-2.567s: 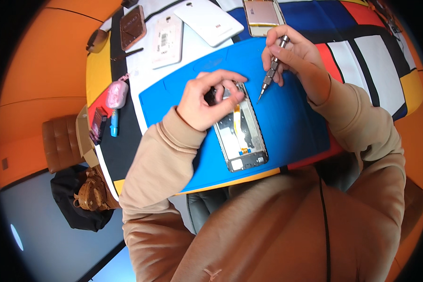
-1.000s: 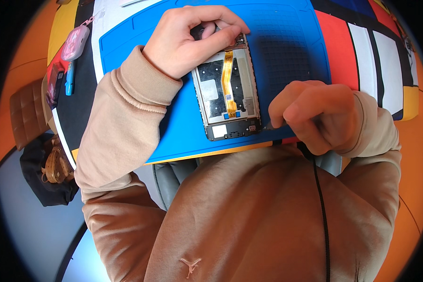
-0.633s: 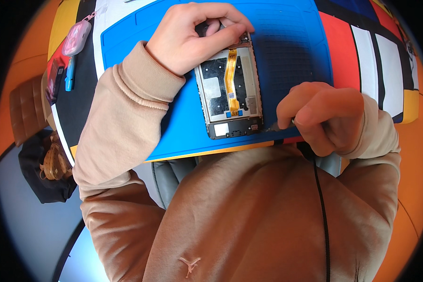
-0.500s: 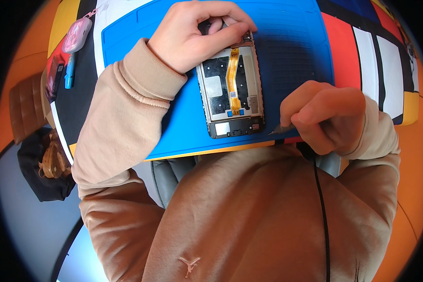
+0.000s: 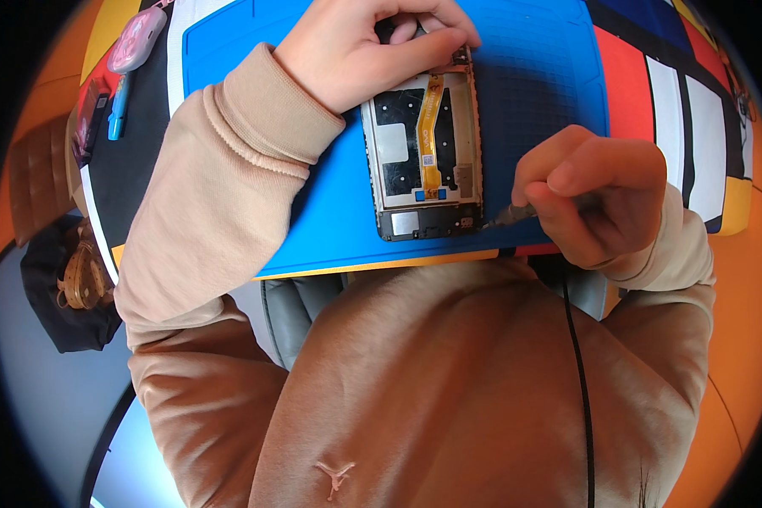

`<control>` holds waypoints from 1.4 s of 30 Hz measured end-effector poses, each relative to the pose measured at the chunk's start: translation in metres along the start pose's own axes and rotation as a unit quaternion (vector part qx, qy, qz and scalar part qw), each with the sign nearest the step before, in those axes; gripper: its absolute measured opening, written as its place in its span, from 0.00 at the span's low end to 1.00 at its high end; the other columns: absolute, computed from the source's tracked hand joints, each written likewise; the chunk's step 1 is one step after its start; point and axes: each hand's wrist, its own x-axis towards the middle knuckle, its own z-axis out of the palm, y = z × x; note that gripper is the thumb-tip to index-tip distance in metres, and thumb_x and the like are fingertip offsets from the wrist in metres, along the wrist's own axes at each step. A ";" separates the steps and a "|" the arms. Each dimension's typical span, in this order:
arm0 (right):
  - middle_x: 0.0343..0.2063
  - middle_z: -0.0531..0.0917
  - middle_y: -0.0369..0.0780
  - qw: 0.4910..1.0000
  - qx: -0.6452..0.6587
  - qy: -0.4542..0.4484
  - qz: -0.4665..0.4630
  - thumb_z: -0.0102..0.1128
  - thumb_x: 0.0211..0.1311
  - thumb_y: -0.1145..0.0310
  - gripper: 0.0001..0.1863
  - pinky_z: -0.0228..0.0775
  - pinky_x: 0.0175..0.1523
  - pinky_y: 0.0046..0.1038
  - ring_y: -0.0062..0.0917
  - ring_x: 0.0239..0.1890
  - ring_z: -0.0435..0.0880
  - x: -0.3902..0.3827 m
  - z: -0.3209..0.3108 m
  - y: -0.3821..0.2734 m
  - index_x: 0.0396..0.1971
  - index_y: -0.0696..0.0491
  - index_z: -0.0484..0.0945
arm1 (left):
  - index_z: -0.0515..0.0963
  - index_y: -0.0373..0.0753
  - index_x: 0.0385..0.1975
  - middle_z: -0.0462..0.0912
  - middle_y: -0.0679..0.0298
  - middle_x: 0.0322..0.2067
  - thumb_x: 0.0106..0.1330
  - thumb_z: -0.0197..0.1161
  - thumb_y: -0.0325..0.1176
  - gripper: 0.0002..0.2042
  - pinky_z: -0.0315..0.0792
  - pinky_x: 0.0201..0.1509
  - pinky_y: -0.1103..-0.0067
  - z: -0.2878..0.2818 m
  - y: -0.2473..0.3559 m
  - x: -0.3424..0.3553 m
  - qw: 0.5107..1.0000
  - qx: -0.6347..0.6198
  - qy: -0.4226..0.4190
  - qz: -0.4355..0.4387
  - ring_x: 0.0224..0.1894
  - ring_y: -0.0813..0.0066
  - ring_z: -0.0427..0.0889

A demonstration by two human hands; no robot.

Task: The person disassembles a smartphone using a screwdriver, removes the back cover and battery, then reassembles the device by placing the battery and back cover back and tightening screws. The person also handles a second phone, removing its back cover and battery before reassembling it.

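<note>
Partly under the left grip [image 5: 356, 55]; the coverless phone [image 5: 408, 165]

Brown padded seat [image 5: 38, 182], grey-blue floor [image 5: 51, 402]

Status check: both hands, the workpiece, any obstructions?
Left hand on far end of opened black-and-silver rectangular phone, partly covering it.
Right hand gripping slim grey metal screwdriver, tip at near right corner; contact unclear.
Nothing covering that corner.
</note>
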 end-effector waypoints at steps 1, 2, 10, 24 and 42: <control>0.30 0.78 0.46 1.000 -0.007 -0.019 -0.001 0.51 0.58 0.88 0.19 0.66 0.28 0.17 0.16 0.22 0.71 0.001 -0.003 -0.001 0.46 0.54 0.60 | 0.81 0.33 0.34 0.74 0.71 0.17 0.62 0.60 0.26 0.05 0.61 0.22 0.87 0.000 0.000 0.000 1.000 0.003 0.000 0.004 0.18 0.88 0.65; 0.30 0.78 0.46 1.000 -0.010 -0.029 -0.001 0.51 0.58 0.88 0.19 0.67 0.28 0.17 0.17 0.23 0.72 0.002 -0.004 -0.002 0.45 0.54 0.60 | 0.81 0.33 0.34 0.75 0.71 0.17 0.62 0.60 0.26 0.05 0.61 0.22 0.87 0.000 0.000 0.000 1.000 0.006 0.000 0.001 0.18 0.88 0.65; 0.30 0.78 0.43 0.999 0.036 -0.008 -0.010 0.56 0.55 0.88 0.13 0.66 0.29 0.18 0.19 0.25 0.75 0.001 -0.004 0.002 0.39 0.60 0.69 | 0.81 0.33 0.34 0.75 0.72 0.19 0.62 0.59 0.26 0.06 0.61 0.23 0.87 0.000 0.002 0.000 1.000 -0.005 -0.003 -0.019 0.19 0.88 0.66; 0.32 0.79 0.49 0.997 0.025 -0.061 -0.045 0.58 0.54 0.87 0.17 0.71 0.29 0.26 0.28 0.24 0.77 -0.002 -0.007 0.002 0.41 0.54 0.68 | 0.81 0.33 0.35 0.75 0.72 0.18 0.63 0.59 0.26 0.06 0.61 0.23 0.88 0.000 0.001 0.001 1.000 -0.013 -0.010 -0.026 0.19 0.89 0.66; 0.32 0.77 0.52 0.995 0.003 -0.059 -0.077 0.58 0.54 0.88 0.20 0.67 0.23 0.25 0.25 0.18 0.73 -0.003 -0.006 0.001 0.44 0.55 0.66 | 0.81 0.33 0.35 0.75 0.72 0.18 0.63 0.59 0.26 0.06 0.61 0.22 0.87 0.000 0.000 0.000 1.000 -0.015 -0.005 -0.007 0.18 0.88 0.66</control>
